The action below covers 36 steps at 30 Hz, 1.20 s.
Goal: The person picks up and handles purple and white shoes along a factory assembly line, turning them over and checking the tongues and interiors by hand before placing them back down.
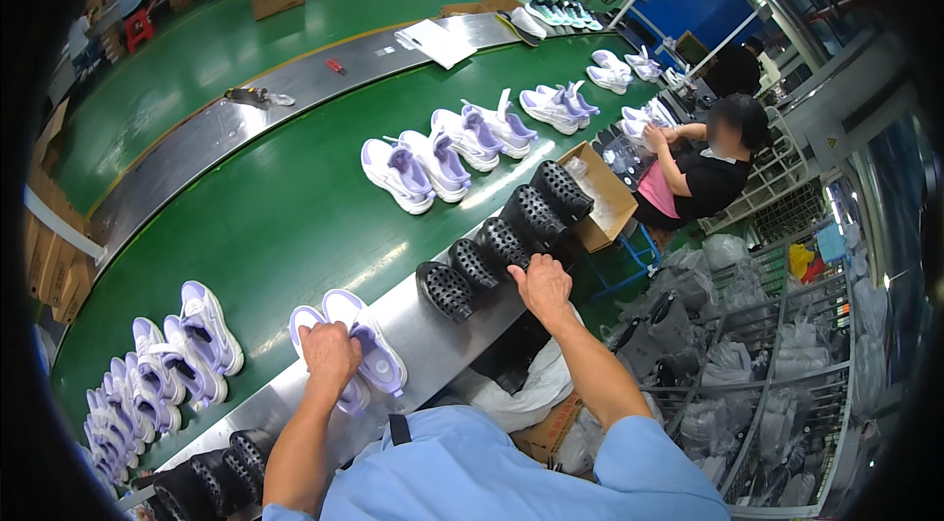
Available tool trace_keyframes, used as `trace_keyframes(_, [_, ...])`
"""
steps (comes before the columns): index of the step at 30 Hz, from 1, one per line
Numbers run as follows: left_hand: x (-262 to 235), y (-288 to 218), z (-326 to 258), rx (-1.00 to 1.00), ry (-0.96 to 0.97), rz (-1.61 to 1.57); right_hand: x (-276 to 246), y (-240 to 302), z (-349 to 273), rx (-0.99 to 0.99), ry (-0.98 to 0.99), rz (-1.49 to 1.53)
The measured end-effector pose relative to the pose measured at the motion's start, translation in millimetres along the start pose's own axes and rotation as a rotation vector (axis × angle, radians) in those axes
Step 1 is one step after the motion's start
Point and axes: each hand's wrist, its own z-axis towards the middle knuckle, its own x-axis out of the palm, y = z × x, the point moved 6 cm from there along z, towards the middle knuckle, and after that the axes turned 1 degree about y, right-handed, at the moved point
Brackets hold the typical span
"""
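Along the near edge of the green belt (265, 236), L hand (331, 356) is curled over a pair of white-and-lavender shoes (382, 356) lying partly on the metal surface (440, 349), fingertips mostly hidden — can't tell if they pinch. R hand (543, 287) is half open, thumb out to the side, at the lower end of a black perforated form (501, 240), middle one of five in a row; exact contact unclear. Both forearms come up from the lower edge: L approx. straight ahead, R angled up-left from its blue sleeve (629, 452). Betw. the hands, bare metal runs from the shoes to the nearest form. Beyond L hand, open belt, w/ more shoes (208, 329) farther L & others upper R. Tighter on the R — cardboard box (612, 206) at the row's far end, co-worker (706, 182) just past it.
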Motion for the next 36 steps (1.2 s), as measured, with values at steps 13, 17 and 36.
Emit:
trace_keyframes(13, [5.0, 13.6, 20.1, 0.12, 0.265, -0.16, -56.0, 164.1, -131.9, -0.302, 0.609, 0.585])
trace_keyframes(17, [10.2, 9.6, 16.1, 0.261, 0.241, -0.097, -52.4, 185.5, -128.1, -0.297, 0.551, 0.526])
trace_keyframes(36, [38.3, -26.3, 1.0, -0.092, 0.139, -0.222, 45.6, 212.5, -102.6, -0.233, 0.364, 0.573])
